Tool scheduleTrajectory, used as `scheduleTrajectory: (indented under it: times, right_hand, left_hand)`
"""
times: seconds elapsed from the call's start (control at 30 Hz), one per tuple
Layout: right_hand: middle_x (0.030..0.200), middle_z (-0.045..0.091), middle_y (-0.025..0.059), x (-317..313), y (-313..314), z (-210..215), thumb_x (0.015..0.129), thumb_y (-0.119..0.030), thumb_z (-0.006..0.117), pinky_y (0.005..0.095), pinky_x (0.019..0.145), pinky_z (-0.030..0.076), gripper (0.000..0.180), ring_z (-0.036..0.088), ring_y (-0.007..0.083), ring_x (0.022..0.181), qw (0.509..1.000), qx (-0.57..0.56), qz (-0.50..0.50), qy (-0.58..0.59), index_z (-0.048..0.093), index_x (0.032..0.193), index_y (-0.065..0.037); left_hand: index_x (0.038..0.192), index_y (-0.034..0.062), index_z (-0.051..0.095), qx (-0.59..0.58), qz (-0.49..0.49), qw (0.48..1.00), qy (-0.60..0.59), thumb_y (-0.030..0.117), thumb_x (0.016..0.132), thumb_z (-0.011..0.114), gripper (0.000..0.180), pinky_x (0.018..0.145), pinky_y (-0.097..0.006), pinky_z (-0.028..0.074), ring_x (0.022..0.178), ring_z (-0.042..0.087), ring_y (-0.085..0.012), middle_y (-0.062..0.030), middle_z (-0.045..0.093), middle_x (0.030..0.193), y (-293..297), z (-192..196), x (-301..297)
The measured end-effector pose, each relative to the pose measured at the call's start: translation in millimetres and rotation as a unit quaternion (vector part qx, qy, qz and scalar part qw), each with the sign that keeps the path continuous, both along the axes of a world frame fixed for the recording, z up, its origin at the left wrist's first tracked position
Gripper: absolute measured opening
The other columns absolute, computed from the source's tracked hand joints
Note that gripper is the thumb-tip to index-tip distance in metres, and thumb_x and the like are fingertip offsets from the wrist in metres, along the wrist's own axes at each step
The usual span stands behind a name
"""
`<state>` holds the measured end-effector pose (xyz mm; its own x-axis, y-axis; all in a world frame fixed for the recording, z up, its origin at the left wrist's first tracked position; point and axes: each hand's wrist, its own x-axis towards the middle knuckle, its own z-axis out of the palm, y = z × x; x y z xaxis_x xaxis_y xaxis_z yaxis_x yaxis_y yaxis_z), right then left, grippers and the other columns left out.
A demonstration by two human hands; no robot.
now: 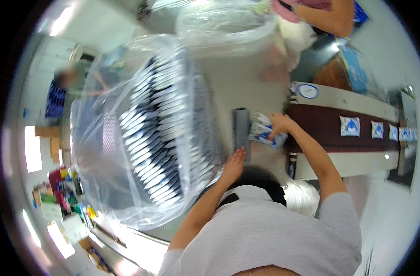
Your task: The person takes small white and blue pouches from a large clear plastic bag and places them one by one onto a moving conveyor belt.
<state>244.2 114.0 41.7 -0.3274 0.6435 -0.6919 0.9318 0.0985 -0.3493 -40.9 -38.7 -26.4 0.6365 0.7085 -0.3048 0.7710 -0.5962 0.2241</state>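
My right hand (280, 124) grips a small white-and-blue packet (263, 129) by its side, between the end of the conveyor and a grey block-like piece (240, 133). My left hand (236, 159) holds nothing; its fingers are stretched out against the lower end of that grey piece. To the left stands a large container lined with a clear plastic bag (99, 184). Inside it, similar packets (148, 152) stand on edge in tight rows. More packets (349, 126) lie spaced along the dark conveyor belt (318, 124) on the right.
A co-worker's arm (327, 18) is at the upper right, beside another clear plastic bag (223, 27). Another person in dark blue (57, 99) stands at the far left. A white bag (301, 198) lies below the conveyor. Cluttered shelves (67, 193) line the left.
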Motion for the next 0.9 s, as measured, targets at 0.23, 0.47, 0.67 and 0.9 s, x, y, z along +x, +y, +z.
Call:
scheduleTrajectory:
  times: [0.23, 0.47, 0.67, 0.9]
  right_hand:
    - [0.125, 0.046, 0.0213, -25, -127, -4, 0.048, -0.033, 0.085, 0.0476, 0.101, 0.030, 0.096, 0.041, 0.0350, 0.121, 0.968, 0.235, -0.065, -0.066, 0.038, 0.126, -0.001]
    - [0.112, 0.055, 0.0255, -53, -36, 157, 0.052, -0.023, 0.084, 0.0412, 0.091, 0.043, 0.091, 0.054, 0.0390, 0.107, 0.923, 0.226, -0.248, 0.187, 0.032, 0.124, -0.002]
    - [0.118, 0.053, 0.0245, -185, 85, 270, 0.054, -0.030, 0.082, 0.0413, 0.096, 0.036, 0.092, 0.053, 0.0369, 0.110, 0.869, 0.432, -0.020, 0.240, 0.034, 0.127, -0.001]
    - [0.104, 0.061, 0.0153, -365, 211, 226, 0.049, -0.039, 0.083, 0.0426, 0.085, 0.036, 0.089, 0.058, 0.0298, 0.100, 0.843, 0.469, 0.263, -0.031, 0.044, 0.121, -0.002]
  left_hand:
    - [0.139, 0.0017, 0.033, 0.018, -0.010, 1.000, 0.020, 0.016, 0.085, 0.044, 0.057, 0.101, -0.043, 0.034, 0.136, 0.028, -0.0224, -0.0131, 0.016, 0.152, -2, 11, 13]
    - [0.140, 0.0015, 0.032, 0.069, 0.012, 0.998, -0.008, 0.020, 0.082, 0.048, 0.063, 0.098, -0.042, 0.036, 0.135, 0.028, -0.0237, -0.0125, 0.014, 0.152, -9, 2, 13]
    - [0.139, 0.0025, 0.034, 0.111, 0.021, 0.993, 0.028, 0.019, 0.084, 0.045, 0.058, 0.101, -0.039, 0.033, 0.133, 0.031, -0.0220, -0.0107, 0.021, 0.151, -13, -10, 23]
    - [0.138, 0.0040, 0.036, 0.240, 0.019, 0.969, 0.053, 0.015, 0.086, 0.041, 0.053, 0.101, -0.040, 0.034, 0.134, 0.030, -0.0219, -0.0079, 0.024, 0.150, -34, -72, 14]
